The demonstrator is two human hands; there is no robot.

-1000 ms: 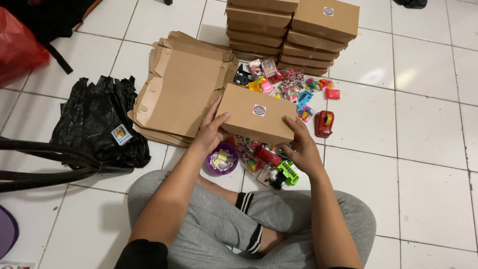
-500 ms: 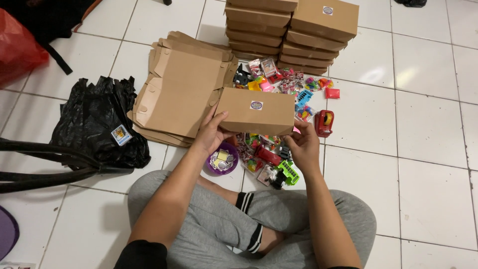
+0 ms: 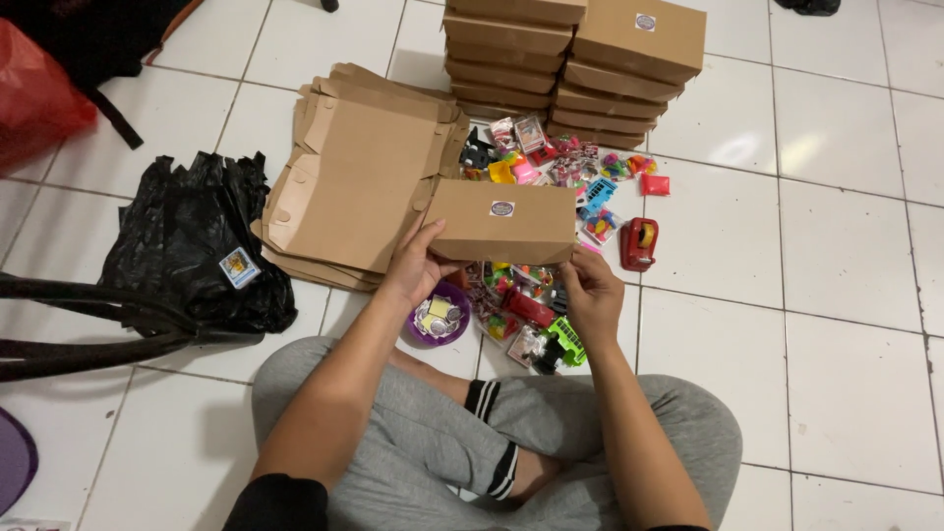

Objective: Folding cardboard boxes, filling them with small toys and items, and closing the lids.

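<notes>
1. Since a second ago the box (image 3: 503, 222) has been turned: its stickered lid faced up and slanted then, and now the long stickered face stands level and square to the camera. The box reads as closed and being handled as a finished piece.
2. The left hand (image 3: 418, 265) is curled on the box's lower left corner, thumb on the front face, fingers behind. The right hand (image 3: 590, 290) pinches the lower right edge from below, fingers bent, thumb at the rim. Both hands are closed on it.
3. The box is plain brown card, oblong, shallow, with a small round sticker (image 3: 502, 208) in the middle of the near face. Its edges look crisp, with no flap open.
4. It is held in the air above the toys (image 3: 531, 305), a bright heap on the tiled floor (image 3: 836, 256).
5. At 9 o'clock from the box lie the flat blanks (image 3: 354, 187); at 12 o'clock stand stacks of finished boxes (image 3: 580, 59).
6. A purple bowl (image 3: 440, 317) sits at 7 o'clock, a red tape dispenser (image 3: 638, 243) at 3 o'clock, a black bag (image 3: 187, 246) farther left.
</notes>
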